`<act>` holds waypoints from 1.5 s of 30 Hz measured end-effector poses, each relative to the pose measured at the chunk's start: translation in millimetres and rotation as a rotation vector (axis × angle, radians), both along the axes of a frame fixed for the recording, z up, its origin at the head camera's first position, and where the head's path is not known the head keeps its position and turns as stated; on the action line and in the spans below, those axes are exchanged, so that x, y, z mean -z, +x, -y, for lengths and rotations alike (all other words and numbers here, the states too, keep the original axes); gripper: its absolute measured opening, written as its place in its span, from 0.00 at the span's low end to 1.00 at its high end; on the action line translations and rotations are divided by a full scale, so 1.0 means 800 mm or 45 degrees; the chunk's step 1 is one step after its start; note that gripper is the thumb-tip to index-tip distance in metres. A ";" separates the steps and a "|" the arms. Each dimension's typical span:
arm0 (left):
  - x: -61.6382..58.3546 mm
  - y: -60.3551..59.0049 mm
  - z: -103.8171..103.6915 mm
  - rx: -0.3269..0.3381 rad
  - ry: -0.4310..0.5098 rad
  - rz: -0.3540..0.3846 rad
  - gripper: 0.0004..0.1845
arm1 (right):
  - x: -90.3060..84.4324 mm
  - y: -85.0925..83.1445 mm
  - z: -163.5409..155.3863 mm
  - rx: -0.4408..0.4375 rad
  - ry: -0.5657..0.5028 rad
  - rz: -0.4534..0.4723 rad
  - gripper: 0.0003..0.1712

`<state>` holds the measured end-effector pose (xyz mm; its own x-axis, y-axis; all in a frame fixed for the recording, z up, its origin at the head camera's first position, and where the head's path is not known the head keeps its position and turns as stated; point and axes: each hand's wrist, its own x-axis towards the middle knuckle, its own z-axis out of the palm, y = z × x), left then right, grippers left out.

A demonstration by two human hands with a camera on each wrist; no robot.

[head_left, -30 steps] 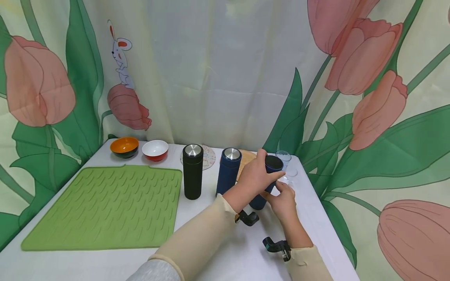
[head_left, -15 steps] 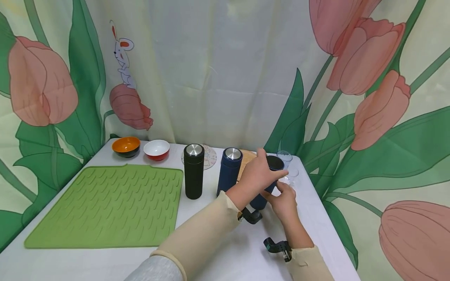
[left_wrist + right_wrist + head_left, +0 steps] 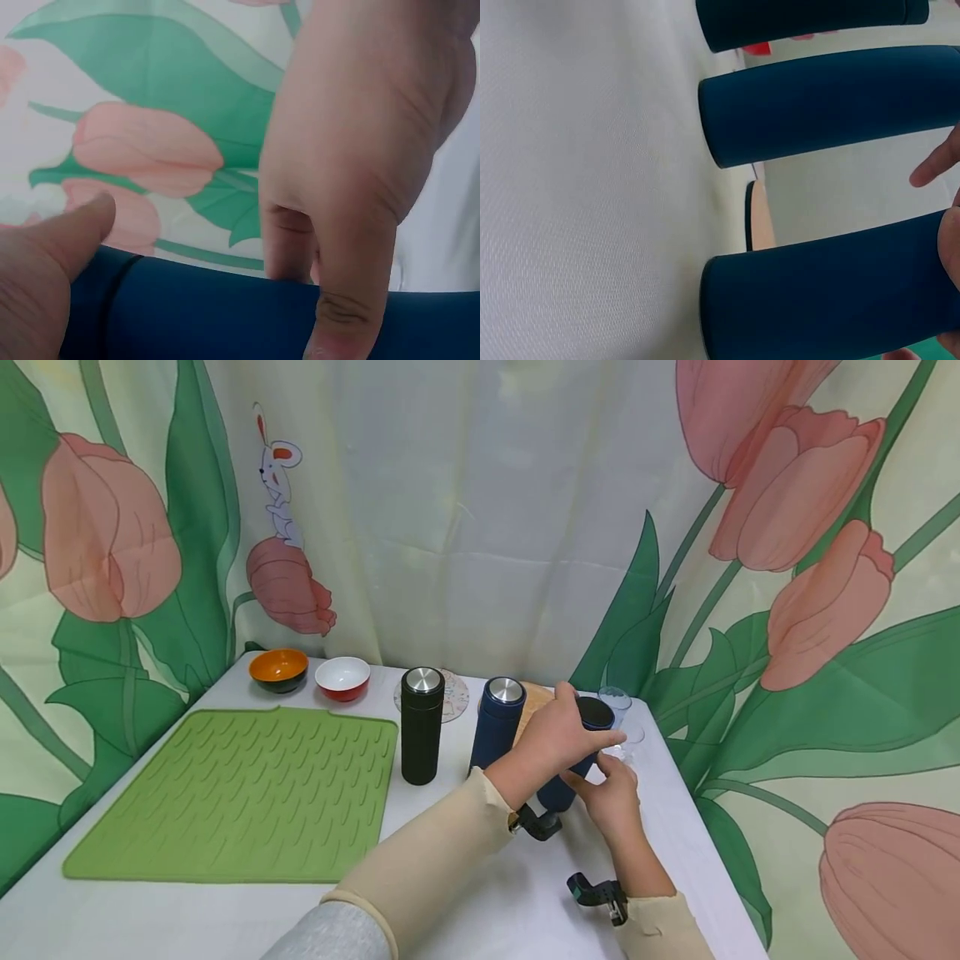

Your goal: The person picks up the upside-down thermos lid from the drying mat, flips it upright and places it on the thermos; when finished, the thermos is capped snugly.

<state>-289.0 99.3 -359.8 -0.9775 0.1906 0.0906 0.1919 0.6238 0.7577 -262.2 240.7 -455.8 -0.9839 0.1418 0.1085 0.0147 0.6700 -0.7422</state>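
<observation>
Flask work at the desk's [image 3: 480, 910] right rear, about two o'clock from the green mat [image 3: 232, 793]. Open navy flask [image 3: 581, 752], lid off, mouth showing dark, leans tilted between both hands. Left hand [image 3: 558, 739] wraps its upper body, fingers and thumb curled round the barrel; the left wrist view shows the fingers [image 3: 352, 285] pressed onto the blue wall. Right hand [image 3: 611, 793] sits just beside the flask at its four o'clock, fingertips at or near the lower body; whether it grips or merely steadies I cannot tell, the left hand hides the contact.

Judgement on handling: rigid metal body, matte coating with fair friction, probably moderate in weight, and not fragile. Mid-barrel is the sound place to take hold; the open rim is best left alone.

Second navy flask [image 3: 498, 722], capped, stands at nine o'clock of the held one, then a black flask [image 3: 422, 727]. Clear glass [image 3: 615, 702] stands at one o'clock, close behind. Orange bowl [image 3: 278, 670] and red bowl [image 3: 342, 678] sit at the far left rear.
</observation>
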 end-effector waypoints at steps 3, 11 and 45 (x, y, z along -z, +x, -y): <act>0.002 0.001 0.000 0.024 -0.031 -0.038 0.47 | 0.003 0.002 0.000 0.011 -0.025 -0.006 0.35; 0.000 -0.002 0.009 0.139 -0.017 -0.023 0.43 | 0.002 0.002 -0.001 0.011 -0.020 0.005 0.38; -0.008 -0.009 0.019 0.191 -0.026 0.015 0.50 | 0.003 0.002 0.001 -0.014 -0.009 -0.030 0.37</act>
<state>-296.5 84.1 -353.3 -0.9387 0.3366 0.0740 0.2757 0.6043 0.7476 -260.5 240.1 -457.9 -0.9825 0.1322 0.1310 -0.0101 0.6649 -0.7468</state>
